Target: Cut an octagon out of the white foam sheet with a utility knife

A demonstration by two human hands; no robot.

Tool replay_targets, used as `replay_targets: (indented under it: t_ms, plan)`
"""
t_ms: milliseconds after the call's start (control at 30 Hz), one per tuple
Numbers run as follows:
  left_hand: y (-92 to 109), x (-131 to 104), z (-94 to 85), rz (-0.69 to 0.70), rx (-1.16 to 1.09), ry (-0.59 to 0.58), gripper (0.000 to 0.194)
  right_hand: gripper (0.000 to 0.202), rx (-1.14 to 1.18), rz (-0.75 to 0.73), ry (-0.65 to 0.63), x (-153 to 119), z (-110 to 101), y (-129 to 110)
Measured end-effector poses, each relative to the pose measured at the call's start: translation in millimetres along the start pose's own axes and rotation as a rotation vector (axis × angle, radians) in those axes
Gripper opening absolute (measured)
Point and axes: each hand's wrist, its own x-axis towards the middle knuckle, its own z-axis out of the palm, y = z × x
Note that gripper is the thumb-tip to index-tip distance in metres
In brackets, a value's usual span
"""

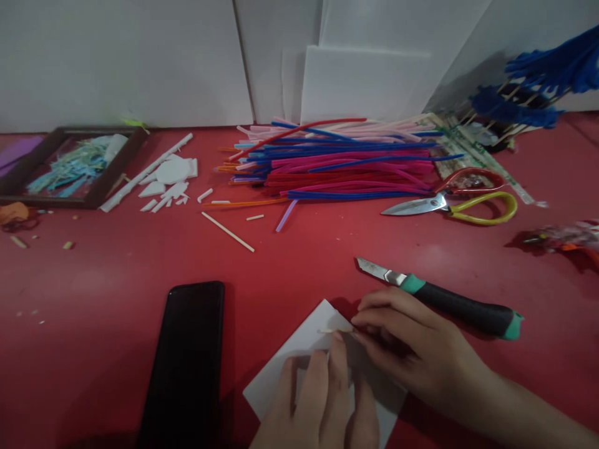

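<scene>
A square of white card lies at an angle on the red table near the bottom. My left hand rests on it with fingers apart, one fingertip touching a thin pale wooden stick. The stick's right end is pinched between the thumb and fingers of my right hand, over the card's upper right edge. Just beyond my right hand lies a utility knife with a black and green handle, its blade out and pointing left.
A black phone lies at left. Farther back are scissors, a heap of colourful pipe cleaners, white scraps, a loose stick and a dark frame. Blue tassel-like pieces on sticks stand at back right.
</scene>
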Motion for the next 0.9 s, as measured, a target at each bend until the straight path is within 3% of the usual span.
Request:
replay_targets:
  t_ms: [100,267,500,600,800,900]
  plan:
    - [-3,1,-3.2,0.015,0.014,-0.028,0.024,0.016,0.008,-0.009,0.002,2,0,-2]
    - [-14,5,-16.9,0.139,0.037,-0.179,0.023,0.021,0.033,-0.016,-0.034,2,0,-4]
    - [-16,4,-19.4,0.15,0.023,-0.192,0.02,0.021,0.011,-0.045,-0.065,0,1,-4]
    - [-12,2,-15.1,0.127,0.021,-0.169,0.02,0.022,0.006,-0.048,-0.063,0,2,-3]
    - [0,-3,1.5,-0.012,-0.004,0.024,0.021,0.022,0.01,-0.02,-0.074,2,1,-2]
    - [2,-5,4.6,-0.016,-0.001,0.03,0.019,0.021,0.028,-0.015,-0.08,2,-1,-2]
